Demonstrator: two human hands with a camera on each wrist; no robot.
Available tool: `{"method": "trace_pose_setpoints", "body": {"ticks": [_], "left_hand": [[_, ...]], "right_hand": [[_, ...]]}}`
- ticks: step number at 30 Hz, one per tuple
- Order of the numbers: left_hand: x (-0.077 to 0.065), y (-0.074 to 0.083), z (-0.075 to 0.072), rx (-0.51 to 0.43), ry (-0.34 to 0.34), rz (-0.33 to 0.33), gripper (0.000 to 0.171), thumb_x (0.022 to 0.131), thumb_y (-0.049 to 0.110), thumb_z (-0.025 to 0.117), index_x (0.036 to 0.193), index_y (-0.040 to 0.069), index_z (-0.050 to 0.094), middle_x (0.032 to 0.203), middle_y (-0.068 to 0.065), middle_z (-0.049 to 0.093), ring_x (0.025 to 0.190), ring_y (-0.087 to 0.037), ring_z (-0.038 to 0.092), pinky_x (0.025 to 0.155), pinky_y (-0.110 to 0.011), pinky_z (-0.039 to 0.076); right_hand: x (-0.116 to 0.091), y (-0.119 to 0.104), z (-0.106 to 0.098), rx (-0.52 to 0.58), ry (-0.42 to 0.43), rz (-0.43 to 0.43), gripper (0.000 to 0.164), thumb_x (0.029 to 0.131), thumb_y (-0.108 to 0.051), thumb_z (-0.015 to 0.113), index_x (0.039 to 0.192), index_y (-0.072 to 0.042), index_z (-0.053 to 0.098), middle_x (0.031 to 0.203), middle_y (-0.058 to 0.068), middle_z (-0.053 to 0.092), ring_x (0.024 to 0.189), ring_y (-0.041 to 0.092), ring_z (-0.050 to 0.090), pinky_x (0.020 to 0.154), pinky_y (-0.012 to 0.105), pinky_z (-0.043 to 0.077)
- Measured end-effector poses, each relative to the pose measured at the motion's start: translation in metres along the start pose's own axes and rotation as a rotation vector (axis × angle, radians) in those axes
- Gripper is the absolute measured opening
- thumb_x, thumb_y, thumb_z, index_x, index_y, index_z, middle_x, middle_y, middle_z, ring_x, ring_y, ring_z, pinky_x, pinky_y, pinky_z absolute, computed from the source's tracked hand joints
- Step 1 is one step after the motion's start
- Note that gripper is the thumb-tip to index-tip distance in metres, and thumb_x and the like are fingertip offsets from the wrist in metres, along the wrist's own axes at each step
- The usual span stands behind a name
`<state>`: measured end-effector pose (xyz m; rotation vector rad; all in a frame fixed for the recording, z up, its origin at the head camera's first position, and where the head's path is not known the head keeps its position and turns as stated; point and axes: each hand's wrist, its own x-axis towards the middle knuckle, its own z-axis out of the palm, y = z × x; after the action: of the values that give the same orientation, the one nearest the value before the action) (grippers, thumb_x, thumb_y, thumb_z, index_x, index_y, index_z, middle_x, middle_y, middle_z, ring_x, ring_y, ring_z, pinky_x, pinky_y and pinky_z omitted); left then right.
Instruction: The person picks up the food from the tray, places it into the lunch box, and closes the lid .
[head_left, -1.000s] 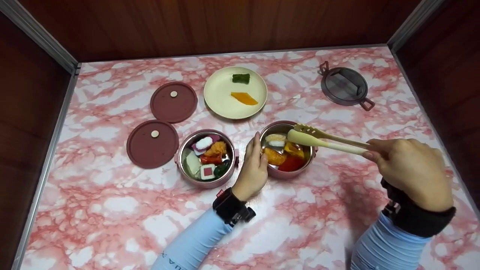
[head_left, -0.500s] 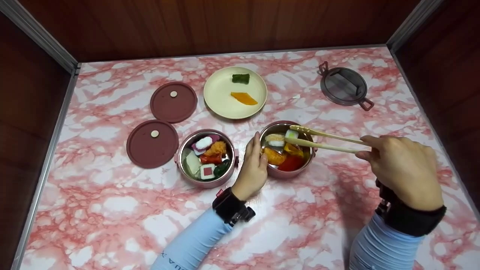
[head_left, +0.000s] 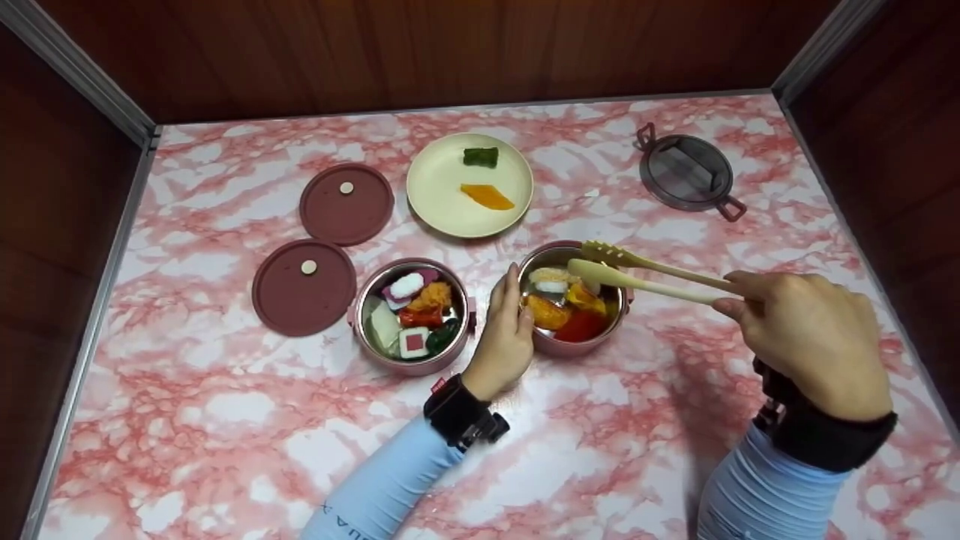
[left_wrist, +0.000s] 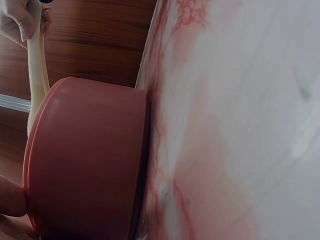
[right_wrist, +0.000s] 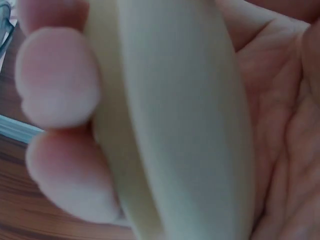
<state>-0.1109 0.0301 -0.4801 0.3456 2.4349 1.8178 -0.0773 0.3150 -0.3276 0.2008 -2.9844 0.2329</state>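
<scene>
Light-blue stretch-fabric sleeve, left arm (head_left: 390, 476): dark printed capitals running along the cloth near the lower edge of the head view; "A" and "X" legible, the adjoining character unclear. Small red rectangular tag (head_left: 438, 385) at the edge of the black left wristband (head_left: 453, 411): pale marks, too small to read. Light-blue stretch-fabric sleeve, right arm (head_left: 776, 484): dark marking, illegible.

from here, the right hand (head_left: 814, 341) has edged left over the last second; its tongs (head_left: 667, 289) have rolled broad faces up since half a second ago, hiding the green spot between them.
</scene>
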Motion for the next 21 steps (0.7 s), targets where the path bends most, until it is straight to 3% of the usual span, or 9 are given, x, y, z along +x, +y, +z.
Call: {"method": "trace_pose_setpoints", "body": {"ticks": [8, 12, 21], "left_hand": [[-0.001, 0.0, -0.001, 0.014, 0.006, 0.004, 0.063, 0.103, 0.003, 0.04, 0.157, -0.002, 0.009, 0.159, -0.024, 0.015, 0.145, -0.034, 0.022, 0.118, -0.041, 0.019], [-0.001, 0.001, -0.001, 0.019, 0.007, 0.006, 0.063, 0.103, 0.003, 0.04, 0.157, -0.002, 0.009, 0.159, -0.024, 0.016, 0.145, -0.035, 0.022, 0.118, -0.04, 0.019], [-0.001, 0.002, -0.002, 0.032, 0.012, 0.022, 0.063, 0.102, 0.002, 0.041, 0.156, -0.004, 0.01, 0.158, -0.025, 0.016, 0.145, -0.036, 0.023, 0.118, -0.042, 0.019]], "right_hand": [[0.005, 0.003, 0.004, 0.014, 0.037, -0.037, 0.02, 0.088, -0.03, 0.075, 0.105, -0.019, 0.076, 0.068, 0.008, 0.065, 0.051, 0.037, 0.056, 0.04, 0.053, 0.036], [0.013, 0.007, 0.011, 0.026, 0.115, -0.079, 0.029, 0.088, -0.03, 0.076, 0.113, -0.016, 0.075, 0.068, 0.007, 0.066, 0.055, 0.04, 0.059, 0.043, 0.056, 0.038], [0.043, 0.027, 0.046, 0.087, 0.301, -0.122, 0.034, 0.086, -0.028, 0.078, 0.115, -0.011, 0.075, 0.066, 0.006, 0.061, 0.055, 0.03, 0.056, 0.047, 0.052, 0.036]]}}
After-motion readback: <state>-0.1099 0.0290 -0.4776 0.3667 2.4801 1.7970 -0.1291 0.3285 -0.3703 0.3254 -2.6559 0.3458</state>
